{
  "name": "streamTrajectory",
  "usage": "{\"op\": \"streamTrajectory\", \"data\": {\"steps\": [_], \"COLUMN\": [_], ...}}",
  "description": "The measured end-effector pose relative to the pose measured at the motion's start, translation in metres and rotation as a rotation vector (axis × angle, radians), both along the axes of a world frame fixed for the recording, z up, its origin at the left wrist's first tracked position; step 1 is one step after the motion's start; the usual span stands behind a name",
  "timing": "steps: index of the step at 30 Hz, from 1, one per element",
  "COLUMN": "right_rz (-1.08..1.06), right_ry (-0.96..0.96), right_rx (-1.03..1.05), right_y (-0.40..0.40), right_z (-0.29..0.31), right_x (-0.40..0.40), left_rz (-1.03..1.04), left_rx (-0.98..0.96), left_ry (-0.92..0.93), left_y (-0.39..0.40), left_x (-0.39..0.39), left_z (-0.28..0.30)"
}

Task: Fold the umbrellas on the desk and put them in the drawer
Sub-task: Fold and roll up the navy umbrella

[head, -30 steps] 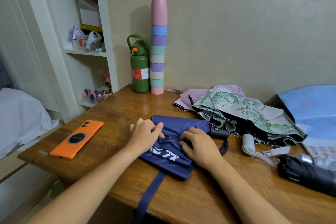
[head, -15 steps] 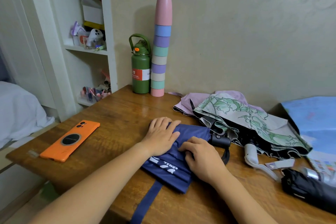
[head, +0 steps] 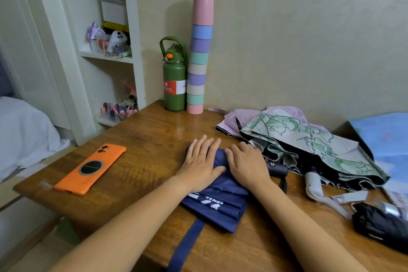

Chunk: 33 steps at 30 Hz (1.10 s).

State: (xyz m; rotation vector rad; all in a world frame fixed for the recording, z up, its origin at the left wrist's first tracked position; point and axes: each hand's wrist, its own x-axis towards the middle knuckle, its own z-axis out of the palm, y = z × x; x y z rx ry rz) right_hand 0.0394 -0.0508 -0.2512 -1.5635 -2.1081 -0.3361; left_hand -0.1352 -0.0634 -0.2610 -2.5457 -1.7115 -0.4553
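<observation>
Fabric of the navy umbrella lies directly under both hands, near the front edge of the desk. Its long axis runs crosswise to the forearms: the black handle pokes out just right of the right hand, so that hand is nearer the handle, while the canopy spreads leftward and toward the person, with its strap trailing over the desk edge. The left hand lies flat, fingers straight and together, pressing the cloth. The right hand rests beside it, thumbs nearly touching, fingers lightly bent over the fold, pinching nothing visible. 2 more umbrellas, floral and black, lie right of the hands. No drawer is in view.
</observation>
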Motion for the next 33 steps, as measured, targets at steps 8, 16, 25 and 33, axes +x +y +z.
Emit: {"op": "streamTrajectory", "data": {"steps": [8,16,25,33], "right_rz": [0.08,0.218,0.164,0.218], "right_ry": [-0.095,-0.006,-0.117,-0.141], "right_rx": [-0.015,-0.083,-0.208,-0.319], "right_y": [-0.007,-0.018,-0.022,-0.026], "right_z": [-0.007,0.007,0.019,0.037], "right_x": [0.012,0.012,0.013,0.019], "left_rz": [0.004,-0.103,-0.045,-0.132], "left_rx": [-0.075,-0.065,-0.257,-0.277], "left_ry": [0.122,0.219,0.298,0.166], "left_y": [0.015,0.021,0.02,0.007], "left_x": [-0.01,0.001,0.007,0.0], "left_z": [0.037,0.057,0.072,0.083]}}
